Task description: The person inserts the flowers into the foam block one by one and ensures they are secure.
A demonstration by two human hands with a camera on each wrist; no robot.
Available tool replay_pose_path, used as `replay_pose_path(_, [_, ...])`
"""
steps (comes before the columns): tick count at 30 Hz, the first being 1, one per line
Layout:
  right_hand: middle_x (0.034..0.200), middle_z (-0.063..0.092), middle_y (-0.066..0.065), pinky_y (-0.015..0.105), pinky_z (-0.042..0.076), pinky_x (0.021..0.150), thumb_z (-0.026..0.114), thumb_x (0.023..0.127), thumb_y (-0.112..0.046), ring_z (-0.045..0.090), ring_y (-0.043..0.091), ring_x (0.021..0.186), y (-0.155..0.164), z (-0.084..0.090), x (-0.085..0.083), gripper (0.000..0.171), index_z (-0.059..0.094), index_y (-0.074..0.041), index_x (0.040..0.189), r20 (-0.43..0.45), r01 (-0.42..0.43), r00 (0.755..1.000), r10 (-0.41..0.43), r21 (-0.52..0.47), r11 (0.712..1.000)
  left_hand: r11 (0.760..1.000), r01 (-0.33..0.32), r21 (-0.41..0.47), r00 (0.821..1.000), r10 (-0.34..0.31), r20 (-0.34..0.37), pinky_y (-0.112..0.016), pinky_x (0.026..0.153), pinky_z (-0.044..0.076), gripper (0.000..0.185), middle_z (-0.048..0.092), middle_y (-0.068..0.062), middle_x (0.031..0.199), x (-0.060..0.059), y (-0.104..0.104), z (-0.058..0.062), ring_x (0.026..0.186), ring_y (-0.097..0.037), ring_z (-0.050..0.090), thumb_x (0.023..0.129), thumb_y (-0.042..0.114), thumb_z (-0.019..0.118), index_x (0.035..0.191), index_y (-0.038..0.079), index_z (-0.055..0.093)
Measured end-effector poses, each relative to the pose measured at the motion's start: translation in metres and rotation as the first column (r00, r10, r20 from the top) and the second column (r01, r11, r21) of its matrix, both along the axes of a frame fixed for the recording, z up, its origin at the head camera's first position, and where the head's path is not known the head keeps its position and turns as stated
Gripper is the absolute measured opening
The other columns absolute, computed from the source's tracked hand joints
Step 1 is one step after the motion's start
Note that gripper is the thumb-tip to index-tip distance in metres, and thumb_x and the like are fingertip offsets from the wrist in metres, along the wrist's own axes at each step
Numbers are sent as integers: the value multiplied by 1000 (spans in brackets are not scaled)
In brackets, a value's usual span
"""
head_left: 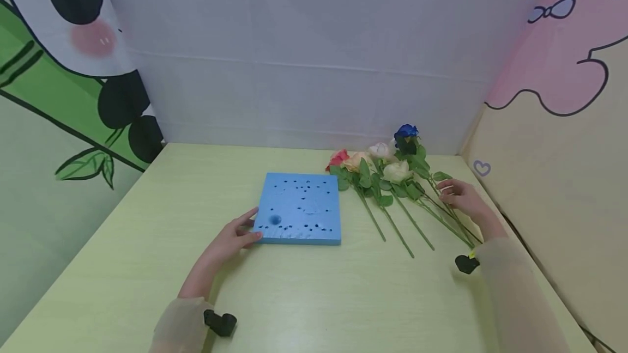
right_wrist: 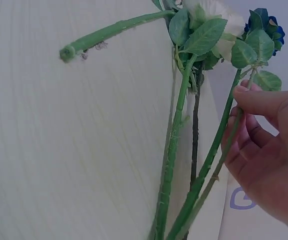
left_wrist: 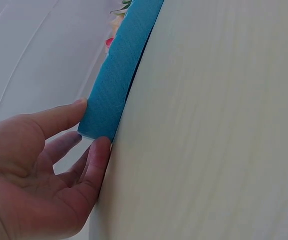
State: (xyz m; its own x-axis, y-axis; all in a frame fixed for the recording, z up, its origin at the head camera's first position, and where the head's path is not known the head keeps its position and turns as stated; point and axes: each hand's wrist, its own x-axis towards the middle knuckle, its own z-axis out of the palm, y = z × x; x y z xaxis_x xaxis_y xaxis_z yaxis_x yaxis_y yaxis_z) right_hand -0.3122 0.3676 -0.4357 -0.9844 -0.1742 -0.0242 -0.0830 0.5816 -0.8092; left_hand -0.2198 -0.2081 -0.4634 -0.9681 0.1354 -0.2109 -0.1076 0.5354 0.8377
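Observation:
My left hand (head_left: 235, 237) is at the near left corner of a blue foam block (head_left: 301, 200) pitted with small holes. Thumb and fingers meet the block's edge (left_wrist: 116, 75) in the left wrist view, holding that corner. On the right, my right hand (head_left: 463, 198) has a thin, leafy green rose stem (right_wrist: 229, 137) between thumb and fingers. This stem runs up toward the blue rose (head_left: 406, 134). Beside it lie a white rose (head_left: 397, 171), a pale pinkish rose (head_left: 380, 150), a peach rose (head_left: 358, 161) and a red-pink rose (head_left: 338, 158).
The roses lie on a pale wooden table (head_left: 122, 266), stems fanning toward the near right. A light cloth screen (head_left: 314, 59) stands behind the table. A cartoon-painted wall (head_left: 554, 146) borders the right side. Each wrist wears a black camera (head_left: 221, 323).

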Motion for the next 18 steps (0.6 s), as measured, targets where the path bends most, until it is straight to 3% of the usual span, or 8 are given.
replay_pose_path(5, [108, 59, 20, 24, 52, 68, 56, 99, -9, 57, 5, 83, -6, -1, 1, 36, 50, 9, 130, -11, -18, 1000, 18, 22, 1000, 1000, 1, 8, 1000, -1, -2, -41, 91, 52, 72, 44, -22, 146, 1, 1, 1, 114, -30, 59, 96, 26, 64, 157, 19, 28])
replay_pose_path(12, [111, 59, 24, 26, 54, 68, 57, 99, -8, 59, 5, 84, -13, 12, 1, 35, 53, 9, 128, -113, -14, 993, 21, 65, 998, 1000, 7, 22, 1000, -7, -8, -37, 89, 51, 71, 44, -22, 145, 1, 1, 2, 115, -30, 58, 96, 26, 64, 157, 19, 27])
replay_pose_path(18, [108, 60, 26, 24, 53, 68, 59, 97, -7, 62, 7, 83, -21, 14, 0, 33, 57, 9, 126, -121, -44, 991, 54, 83, 996, 1000, 1, 14, 1000, -1, -4, -34, 87, 50, 71, 45, -21, 145, 0, 1, 0, 115, -30, 57, 96, 26, 64, 157, 20, 28])
